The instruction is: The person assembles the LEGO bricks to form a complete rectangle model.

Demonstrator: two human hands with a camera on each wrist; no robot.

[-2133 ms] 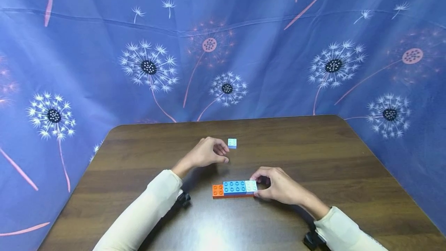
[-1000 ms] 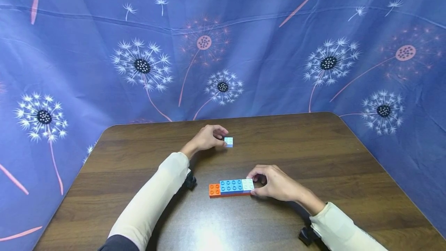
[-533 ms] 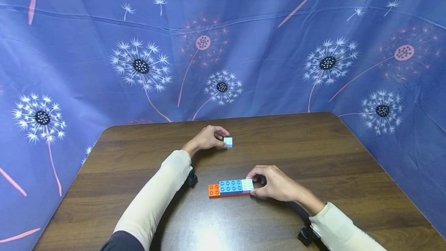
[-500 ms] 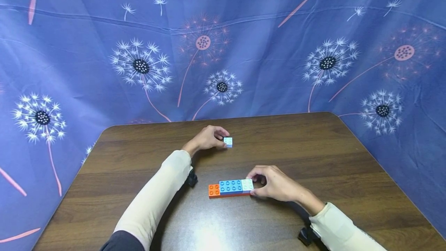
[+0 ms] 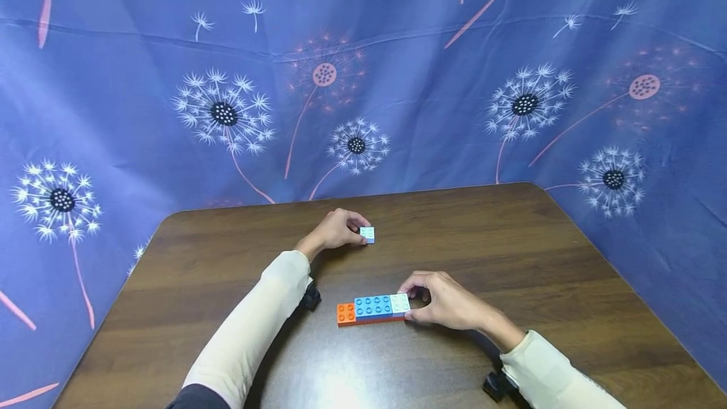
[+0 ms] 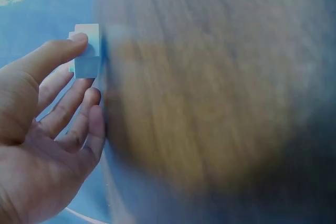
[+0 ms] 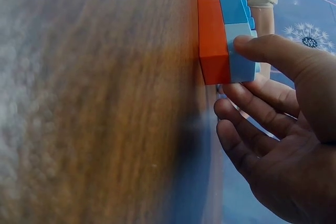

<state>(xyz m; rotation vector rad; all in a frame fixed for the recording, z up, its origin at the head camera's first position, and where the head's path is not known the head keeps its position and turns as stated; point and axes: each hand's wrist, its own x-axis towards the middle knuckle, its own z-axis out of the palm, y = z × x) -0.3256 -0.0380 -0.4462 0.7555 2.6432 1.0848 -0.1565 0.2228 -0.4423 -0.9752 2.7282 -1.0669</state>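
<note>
Near the back of the table my left hand (image 5: 336,230) pinches a small pale 2x2 building brick (image 5: 367,234). In the left wrist view the thumb presses the near side of that pale brick (image 6: 87,62), and fingers lie behind it. Closer to me lies a long orange brick (image 5: 346,313) that carries a blue brick (image 5: 372,305) and another pale brick (image 5: 400,302) at its right end. My right hand (image 5: 445,302) pinches this second pale brick. In the right wrist view the thumb lies on the pale brick's side, above the orange brick (image 7: 211,27).
The brown wooden table (image 5: 511,257) has rounded back corners. A blue cloth (image 5: 431,81) printed with dandelions hangs behind it. Dark wrist devices sit under both pale sleeves (image 5: 255,314).
My left hand has moved from the left of the small pale brick onto it and now pinches it. The right hand keeps its hold at the stack's right end. The head view has shifted slightly.
</note>
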